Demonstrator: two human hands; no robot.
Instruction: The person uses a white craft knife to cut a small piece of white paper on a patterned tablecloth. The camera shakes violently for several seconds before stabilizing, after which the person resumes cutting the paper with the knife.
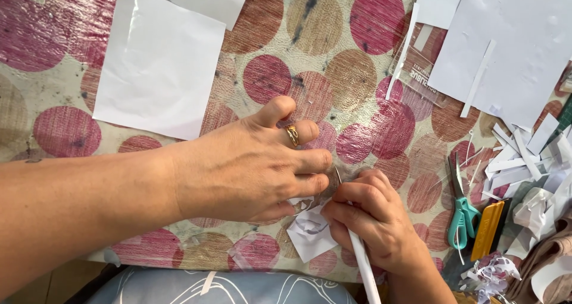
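My left hand [250,167] lies flat on the table with a gold ring on one finger, its fingertips pressing down a small white piece of paper [310,232]. My right hand [372,217] is closed around a thin white craft knife or pen-like tool [364,268], its tip meeting the paper right beside my left fingertips. The paper shows faint cut lines and is partly hidden under both hands. Both hands work near the table's front edge on a tablecloth [333,72] with large pink and brown dots.
A white sheet [158,66] lies at the upper left and a larger one [512,42] at the upper right, over a clear ruler [420,78]. Teal-handled scissors [462,211], a yellow scraper [487,229] and several white paper strips [518,167] sit at the right.
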